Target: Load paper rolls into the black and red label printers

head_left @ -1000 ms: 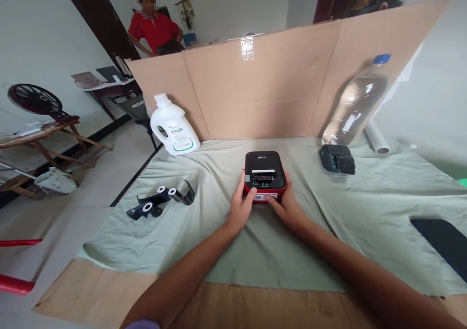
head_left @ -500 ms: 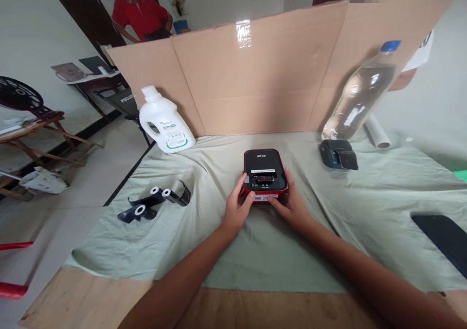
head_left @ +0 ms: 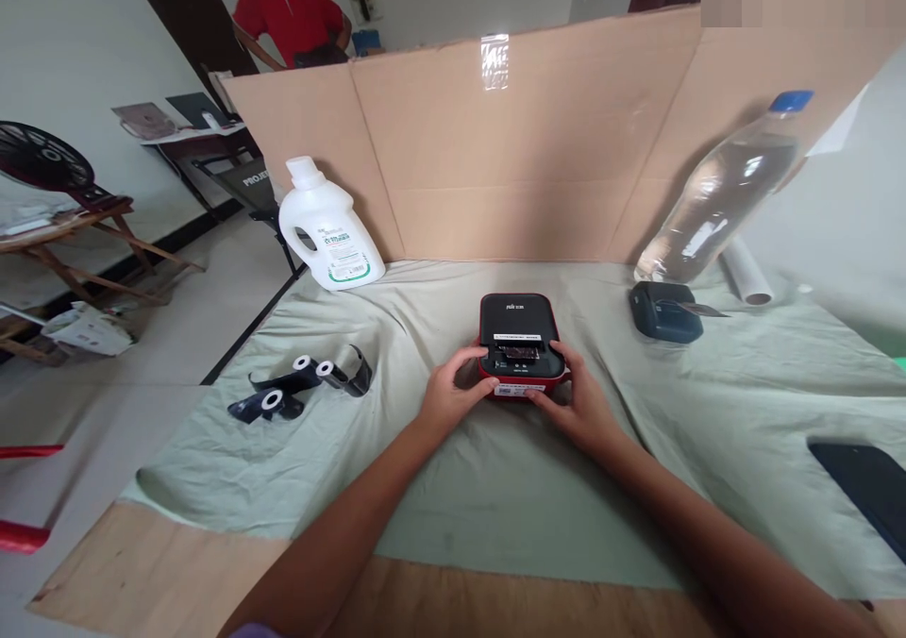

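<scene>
fingers [head_left: 476,385] of the left hand [head_left: 447,400] now curled over the near-left corner of the small black and red printer [head_left: 520,344], thumb shifted up onto its top; right hand [head_left: 584,402] clamped on the near-right corner as before. printer held between both, resting on the green cloth [head_left: 510,468] over the counter. left of the fingers, black tape rolls [head_left: 301,388]; beyond, white jug [head_left: 327,230], clear bottle [head_left: 722,190], cardboard screen [head_left: 552,147].
</scene>
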{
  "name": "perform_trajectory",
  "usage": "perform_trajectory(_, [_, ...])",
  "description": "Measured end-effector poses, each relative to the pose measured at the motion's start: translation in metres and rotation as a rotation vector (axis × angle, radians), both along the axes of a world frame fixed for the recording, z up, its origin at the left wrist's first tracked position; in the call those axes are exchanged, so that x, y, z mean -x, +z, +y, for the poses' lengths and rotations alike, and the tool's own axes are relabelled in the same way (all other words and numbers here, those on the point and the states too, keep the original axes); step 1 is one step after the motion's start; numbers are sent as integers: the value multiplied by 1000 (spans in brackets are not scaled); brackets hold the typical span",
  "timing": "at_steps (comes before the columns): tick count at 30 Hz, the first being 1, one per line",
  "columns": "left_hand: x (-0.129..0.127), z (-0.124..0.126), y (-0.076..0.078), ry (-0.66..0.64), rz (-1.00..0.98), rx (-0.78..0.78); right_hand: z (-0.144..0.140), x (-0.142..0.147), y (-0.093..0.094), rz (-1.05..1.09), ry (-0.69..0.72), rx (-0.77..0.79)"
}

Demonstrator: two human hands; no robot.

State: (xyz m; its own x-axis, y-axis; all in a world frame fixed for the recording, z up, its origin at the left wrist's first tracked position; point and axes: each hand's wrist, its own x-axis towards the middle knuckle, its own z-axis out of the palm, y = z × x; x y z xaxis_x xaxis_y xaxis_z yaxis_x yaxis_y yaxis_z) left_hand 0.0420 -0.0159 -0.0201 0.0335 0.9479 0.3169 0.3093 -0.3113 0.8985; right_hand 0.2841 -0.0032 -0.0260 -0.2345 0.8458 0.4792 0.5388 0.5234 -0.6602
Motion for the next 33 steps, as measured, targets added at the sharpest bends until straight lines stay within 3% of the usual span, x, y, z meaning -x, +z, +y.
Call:
perform_trajectory(15, [-3, -5, 0, 37, 129, -99, -2, -6, 2, -10, 49, -41])
perform_trajectory(19, [-4, -5, 2, 43, 116, -84, 6, -10, 19, 84, 23, -52])
perform_trajectory(23, [-4, -5, 2, 26, 106, -98, 35, -8, 47, 91, -30, 36])
perform_trajectory(27, [-3, -5, 3, 13, 102, -106, 61, 7, 71, -24, 23, 148])
perform_trajectory(33, [-3, -7, 5, -3, 103, -114, 64, 20, 87, 14, 107, 253])
